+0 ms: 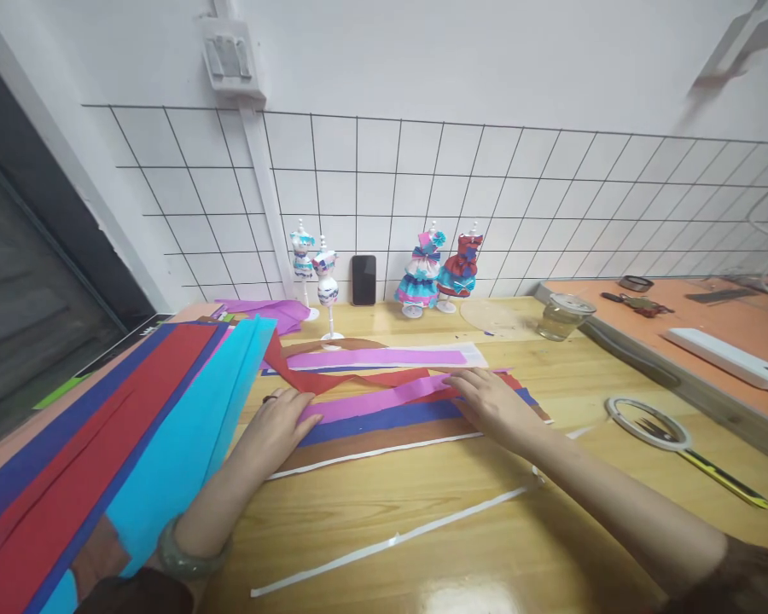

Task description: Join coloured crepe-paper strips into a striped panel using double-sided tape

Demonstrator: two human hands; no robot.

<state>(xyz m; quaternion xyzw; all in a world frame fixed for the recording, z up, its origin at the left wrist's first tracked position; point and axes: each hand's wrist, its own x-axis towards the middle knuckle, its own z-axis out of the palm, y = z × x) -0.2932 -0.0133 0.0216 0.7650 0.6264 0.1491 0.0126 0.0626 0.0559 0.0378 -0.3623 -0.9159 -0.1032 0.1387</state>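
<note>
- Nearest me, a long narrow white strip (358, 553) lies slantwise on the glossy wooden table (333, 512), on the near side of both hands.
- To the left of my left hand (287, 426), long turquoise (179, 460) and red sheets (102, 426) overlap, running past my forearm.
- My hands are well apart. The left rests on the near end of a thin, flat purple strip (371, 398), thumb spread from the fingers; my right hand (486, 399) has its fingertips on the other end, and I cannot tell whether they pinch it.
- Just on the near side of that strip, between my hands, I see a dark blue strip (384, 419) and a brown strip (358, 443).
- Right of my right hand sit a pale flat ring (646, 439) and a yellow-and-black cutter (726, 479).
- Beyond my hands runs a crumpled red strip (358, 381).
- Farther off, a black phone (364, 281) stands between two pairs of small dressed mannequins (421, 273), with a clear cup (563, 322) to their right.
</note>
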